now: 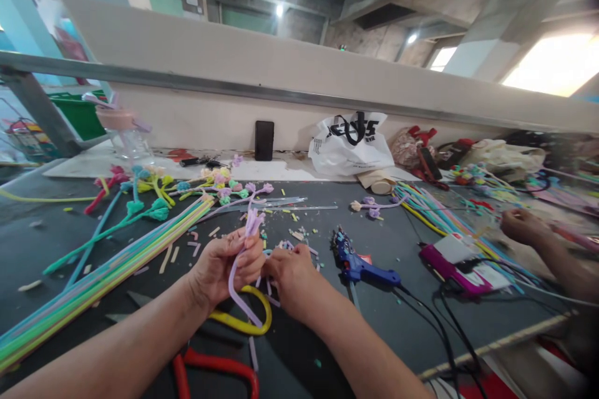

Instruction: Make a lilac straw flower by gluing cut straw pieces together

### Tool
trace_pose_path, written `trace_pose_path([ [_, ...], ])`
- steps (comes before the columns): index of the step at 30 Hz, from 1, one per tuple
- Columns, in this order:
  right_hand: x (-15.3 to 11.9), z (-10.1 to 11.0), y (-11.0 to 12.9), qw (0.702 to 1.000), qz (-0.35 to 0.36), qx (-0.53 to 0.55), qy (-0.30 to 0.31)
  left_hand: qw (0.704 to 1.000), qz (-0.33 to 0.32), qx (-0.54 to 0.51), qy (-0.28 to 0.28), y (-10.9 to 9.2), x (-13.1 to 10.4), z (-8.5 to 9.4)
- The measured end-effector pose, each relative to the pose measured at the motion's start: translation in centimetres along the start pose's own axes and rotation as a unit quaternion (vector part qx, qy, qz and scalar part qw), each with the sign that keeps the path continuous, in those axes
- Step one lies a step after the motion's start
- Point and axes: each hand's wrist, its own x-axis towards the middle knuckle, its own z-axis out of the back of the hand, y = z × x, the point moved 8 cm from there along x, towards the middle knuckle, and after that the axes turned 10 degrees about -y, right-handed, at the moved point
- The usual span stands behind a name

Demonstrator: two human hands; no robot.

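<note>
My left hand (228, 265) is closed around a lilac chenille stem (239, 300), whose bunched, petal-like top rises above the fingers and whose tail hangs down in front. Close beside it, my right hand (294, 280) has its fingers pinched together low over the table, among short lilac pieces (285, 244). What those fingertips hold, if anything, is hidden. Below the hands lie scissors with yellow handles (267, 317) and another tool with red handles (218, 358), partly covered by my left forearm. A blue glue gun (369, 271) rests to the right.
Bundled coloured stems (116, 274) lie at the left, with finished-looking stem flowers (159, 209) behind. A phone (264, 140) leans on the back wall near a white bag (350, 146). At the right are a purple-and-white power strip (456, 271), cables and another person's hand (521, 226).
</note>
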Motion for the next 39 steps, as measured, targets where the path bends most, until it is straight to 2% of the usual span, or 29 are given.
trace_pose_path([
  [4, -0.3, -1.4, -0.6, 0.999, -0.012, -0.024, 0.041, 1.000, 0.013, 0.015, -0.017, 0.5, 0.2, 0.1],
  [7, -0.6, -0.9, -0.7, 1.000, -0.015, -0.004, 0.025, 0.997, 0.017, 0.060, -0.041, 1.1, 0.3, 0.3],
  [12, -0.9, 2.4, -2.2, 0.992, -0.047, 0.097, -0.072, 0.987, 0.005, 0.130, -0.089, 1.4, 0.3, 0.4],
  [16, -1.6, 5.4, -4.9, 0.959, -0.123, 0.212, -0.141, 0.982, -0.003, 0.157, -0.106, 1.4, 0.5, 0.4],
  [21, -3.0, 8.2, -6.8, 0.942, -0.178, 0.215, -0.185, 0.973, 0.023, 0.200, -0.112, 2.3, 0.4, 0.6],
  [27, -3.2, 10.2, -4.8, 0.962, -0.135, 0.124, -0.201, 0.959, 0.052, 0.257, -0.108, 3.4, 0.0, 0.4],
  [32, -2.9, 9.7, -3.3, 0.976, -0.088, 0.067, -0.188, 0.943, 0.076, 0.304, -0.112, 4.0, -0.1, 0.5],
  [39, -3.2, 8.8, -3.3, 0.978, -0.065, 0.050, -0.190, 0.932, 0.077, 0.334, -0.116, 4.3, -0.1, 0.9],
])
